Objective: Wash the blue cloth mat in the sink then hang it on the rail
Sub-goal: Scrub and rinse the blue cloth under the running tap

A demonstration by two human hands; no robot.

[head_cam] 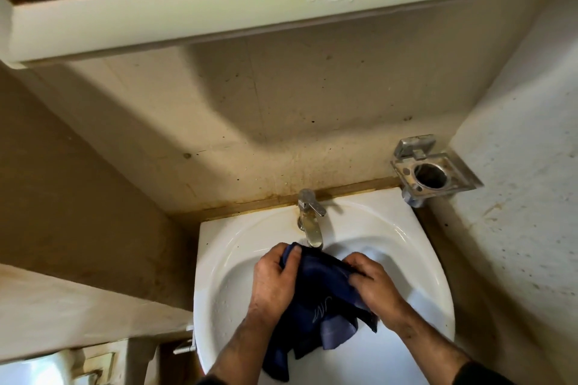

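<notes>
Fingers (289,262) of my left hand (275,280) are curled over the upper left edge of the blue cloth mat (319,297), thumb tucked against the fabric, gripping it tight. Over on the other side, my right hand (372,283) has its fingers bunched round the mat's upper right edge, pinching a fold of it. Both hands hold the cloth up between them, just below the spout of the chrome tap (309,220), right over the bowl of the white sink (416,262). Mat's dark and crumpled, with a pale scribble of lettering near the middle, and its lower corners hang down towards the near rim of the basin. Whether water is running from the spout, I cannot tell. Moving outward: tap's lever points off to the right. Up on the right wall sits a square metal holder (433,172) with a round opening. Behind the basin, a stained beige wall (250,119), and overhead the underside of a cream cabinet (219,6) with raised lettering.
</notes>
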